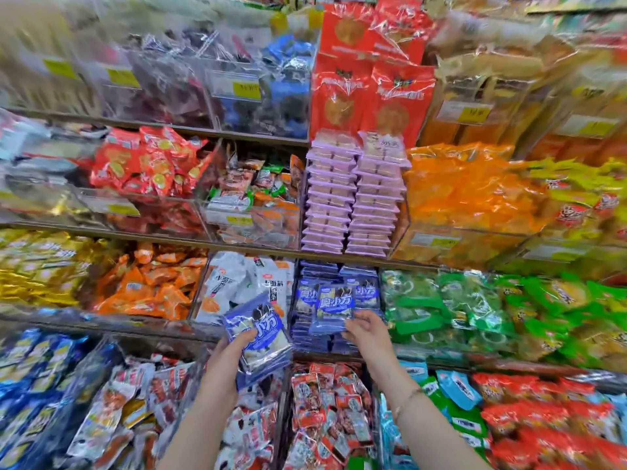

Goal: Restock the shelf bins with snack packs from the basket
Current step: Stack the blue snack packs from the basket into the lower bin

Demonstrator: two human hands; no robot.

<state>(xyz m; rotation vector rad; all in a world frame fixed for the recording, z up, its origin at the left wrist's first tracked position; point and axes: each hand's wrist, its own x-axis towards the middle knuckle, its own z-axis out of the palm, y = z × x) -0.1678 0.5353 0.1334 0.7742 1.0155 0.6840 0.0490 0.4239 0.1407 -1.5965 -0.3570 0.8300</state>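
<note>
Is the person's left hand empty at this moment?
No, the left hand grips a stack of blue snack packs, while the right hand pinches a single blue pack.

a single view, worn on the head, faces forward and slightly down at the shelf bins [251,228]. it sits near them, so they fill the wide frame; edges bow and blur.

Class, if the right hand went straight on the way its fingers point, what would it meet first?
The right hand points up-left at the blue pack it pinches. Pushed on, that pack would likely meet the blue stack behind, though depth is unclear.
</note>
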